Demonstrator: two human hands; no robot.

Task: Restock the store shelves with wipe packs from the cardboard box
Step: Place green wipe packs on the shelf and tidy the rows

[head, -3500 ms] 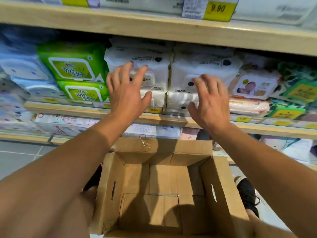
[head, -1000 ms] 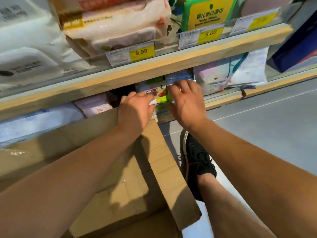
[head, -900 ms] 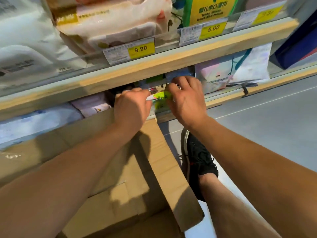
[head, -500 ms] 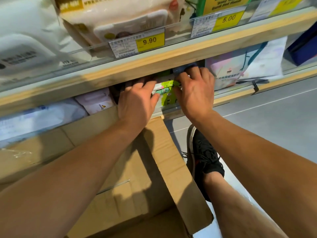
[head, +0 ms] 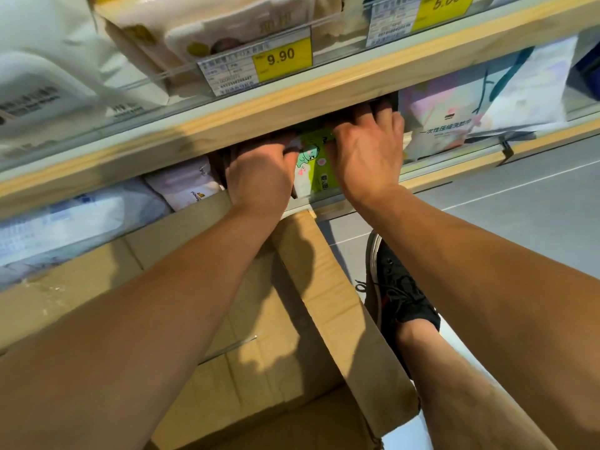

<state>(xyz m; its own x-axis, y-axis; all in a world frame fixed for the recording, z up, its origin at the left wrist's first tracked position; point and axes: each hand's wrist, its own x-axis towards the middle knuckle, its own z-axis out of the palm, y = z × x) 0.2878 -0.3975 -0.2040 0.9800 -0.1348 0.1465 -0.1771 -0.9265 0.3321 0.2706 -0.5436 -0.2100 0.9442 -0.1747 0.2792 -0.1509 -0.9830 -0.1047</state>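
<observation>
wipe pack (head: 313,165) sits low on the shelf, your left hand (head: 261,180) and right hand (head: 367,154) both grasping it; the box (head: 324,306) looks empty, so you're nearly done

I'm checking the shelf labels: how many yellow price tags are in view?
2. The 9.90 tag sits on the upper shelf rail above the left hand; the 5.00 tag is further right, cut off by the top edge. Others may lie outside the frame.

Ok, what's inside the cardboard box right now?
No packs show on the visible parts of the cardboard box floor and inner walls; both forearms hide the rest.
</observation>
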